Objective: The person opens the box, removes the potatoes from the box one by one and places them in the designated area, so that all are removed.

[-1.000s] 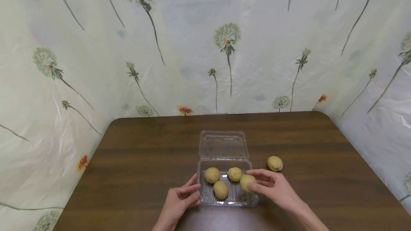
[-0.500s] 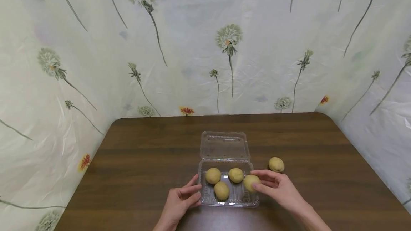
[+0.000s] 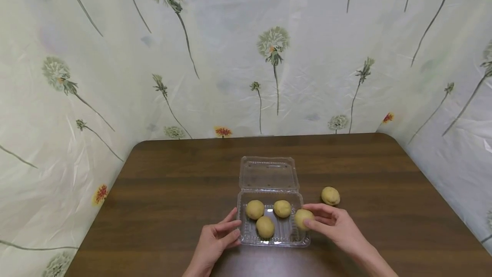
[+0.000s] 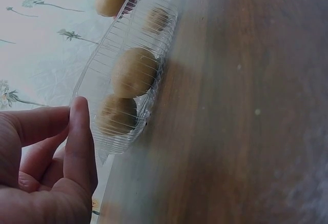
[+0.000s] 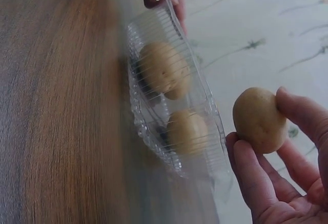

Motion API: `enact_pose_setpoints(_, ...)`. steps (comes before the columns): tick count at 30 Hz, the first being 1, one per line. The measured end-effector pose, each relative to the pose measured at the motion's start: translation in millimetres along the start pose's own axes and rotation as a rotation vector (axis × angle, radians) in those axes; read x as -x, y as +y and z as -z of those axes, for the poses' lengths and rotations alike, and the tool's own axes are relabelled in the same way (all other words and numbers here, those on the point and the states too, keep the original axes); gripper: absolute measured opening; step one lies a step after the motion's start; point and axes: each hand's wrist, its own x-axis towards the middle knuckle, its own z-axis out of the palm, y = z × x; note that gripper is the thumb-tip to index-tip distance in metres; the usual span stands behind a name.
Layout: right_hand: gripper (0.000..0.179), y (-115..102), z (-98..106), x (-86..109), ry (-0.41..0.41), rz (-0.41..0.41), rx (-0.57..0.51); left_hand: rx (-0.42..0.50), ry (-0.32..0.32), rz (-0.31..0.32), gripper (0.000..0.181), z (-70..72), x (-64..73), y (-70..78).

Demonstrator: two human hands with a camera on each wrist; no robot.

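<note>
My left hand (image 3: 212, 240) pinches the left rim of a clear plastic clamshell box (image 3: 285, 231), thumb and finger meeting on it in the left wrist view. Inside the box lie three potatoes: one at the back left (image 3: 255, 209), one near the front (image 3: 265, 227) and one at the back right (image 3: 282, 209). Another potato (image 5: 260, 120) is held between the thumb and fingertips of my right hand (image 3: 340, 228). That potato is raised at the box's right rim, apart from the others. The box's lid (image 3: 268, 174) lies folded back, away from me.
One loose potato (image 3: 330, 195) sits on the brown wooden table (image 3: 173, 200), right of the box and just beyond my right hand. A flower-printed sheet (image 3: 215, 54) hangs behind the table and along both sides.
My right hand has moved a little to the right with its potato, from over the box's right part to its right rim. The left hand stays on the box.
</note>
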Motion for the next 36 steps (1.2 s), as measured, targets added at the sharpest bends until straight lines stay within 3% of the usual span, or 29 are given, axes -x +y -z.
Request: enact_pose_setpoints(36, 0.046, 13, 18, 9.5, 0.098, -0.041, 0.040, 0.017, -0.001, -0.005, 0.034, 0.9, 0.4, -0.5)
